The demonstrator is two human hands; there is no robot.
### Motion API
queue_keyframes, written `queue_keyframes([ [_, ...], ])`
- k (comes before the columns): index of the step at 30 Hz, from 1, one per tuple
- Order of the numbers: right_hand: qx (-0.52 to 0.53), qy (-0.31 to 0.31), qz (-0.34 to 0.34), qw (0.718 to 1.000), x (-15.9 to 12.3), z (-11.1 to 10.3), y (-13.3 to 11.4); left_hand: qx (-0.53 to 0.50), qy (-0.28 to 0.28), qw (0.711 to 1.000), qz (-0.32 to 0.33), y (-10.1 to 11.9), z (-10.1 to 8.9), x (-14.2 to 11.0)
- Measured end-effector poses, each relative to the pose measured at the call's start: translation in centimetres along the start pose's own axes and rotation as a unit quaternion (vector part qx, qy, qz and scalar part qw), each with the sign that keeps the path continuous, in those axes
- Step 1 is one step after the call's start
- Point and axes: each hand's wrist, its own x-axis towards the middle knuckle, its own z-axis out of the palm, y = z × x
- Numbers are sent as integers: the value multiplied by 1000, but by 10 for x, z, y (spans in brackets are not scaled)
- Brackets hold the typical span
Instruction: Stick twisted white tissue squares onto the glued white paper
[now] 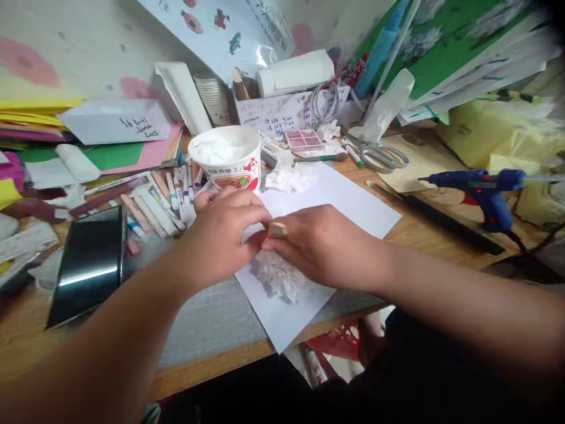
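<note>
A cluster of crumpled white paper pieces (285,277) lies on a white sheet of paper (282,327), partly beneath my hands. My right hand (324,241) is closed around a pale stick (278,229), whose rounded end pokes out near the thumb; its other end is hidden. Close against it, my left hand (225,238) has its fingers bent inward, thumb and fingertips meeting near the right fingertips. What sits between them is hidden. Just behind my left hand stands a white paper tub (233,165) with white material in it.
Markers (174,191) and a black phone (90,265) lie at left on the desk and grey cutting mat (212,324). More crumpled paper (289,176), a brush (322,157) and scissors (375,153) lie behind. At right are a blue glue gun (485,194) and a black-handled tool (454,224).
</note>
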Motion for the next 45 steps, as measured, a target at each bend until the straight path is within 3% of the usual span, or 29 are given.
queue_keyframes([
  [3, -17, -6, -8, 1000, 17, 4, -2, -18, -18, 1000, -13, -5, -4, 0],
  [6, 85, 47, 9, 995, 17, 6, 8, -37, -32, 999, -17, -5, -6, 0],
  [8, 210, 109, 42, 971, 8, 6, 19, -60, -33, 998, -8, -4, -5, 0],
  [10, 327, 163, 80, 927, -6, 2, 28, -79, -40, 996, 7, -1, -3, -1],
  [13, 397, 206, 108, 888, -23, -4, 33, -90, -55, 994, 21, 2, -1, -1],
  [20, 338, 136, 145, 920, -39, 4, 35, -89, -74, 993, 2, 6, 4, -3],
  [25, 385, 98, 162, 903, -39, 14, 39, -91, -74, 993, 12, 5, 7, -4],
  [33, 473, 108, 179, 856, -36, 18, 39, -93, -94, 991, 1, 4, 8, -3],
  [45, 451, 140, 170, 865, -32, 19, 39, -65, -82, 993, -55, 13, 17, 0],
])
